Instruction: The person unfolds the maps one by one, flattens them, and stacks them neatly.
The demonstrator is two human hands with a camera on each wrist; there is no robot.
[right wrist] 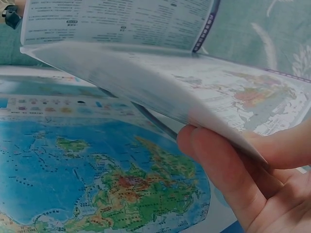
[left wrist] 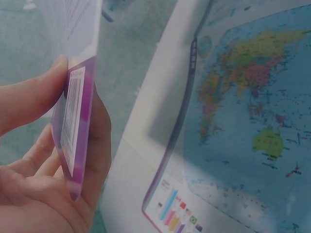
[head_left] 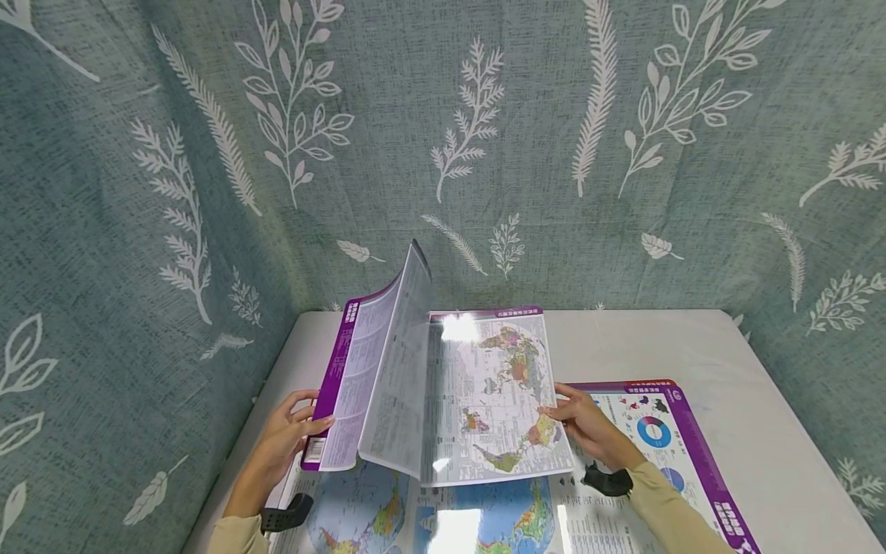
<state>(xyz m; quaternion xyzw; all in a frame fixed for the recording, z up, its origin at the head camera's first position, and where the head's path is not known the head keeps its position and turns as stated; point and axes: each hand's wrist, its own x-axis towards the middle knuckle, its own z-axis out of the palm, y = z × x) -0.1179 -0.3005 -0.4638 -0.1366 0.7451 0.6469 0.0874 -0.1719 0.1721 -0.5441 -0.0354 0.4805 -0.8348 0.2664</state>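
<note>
A folded laminated map (head_left: 491, 400) with a purple border is held raised, one panel standing up at its middle fold. My left hand (head_left: 280, 435) pinches its left edge near the bottom corner, thumb on the inner face. In the left wrist view that corner shows a white barcode label (left wrist: 74, 121), with fingers behind it. My right hand (head_left: 591, 427) pinches the right edge of the panel printed with a small world map (right wrist: 252, 94). Its thumb lies on top and its fingers beneath. Under the raised map lies a large world map (head_left: 512, 515), spread flat.
The large map's purple right border (head_left: 713, 469) runs along charts and text. The white table (head_left: 754, 392) extends to the right and behind. Grey-green curtains (head_left: 388, 131) with white leaf patterns enclose the back and both sides. Each wrist wears a black strap (head_left: 284, 515).
</note>
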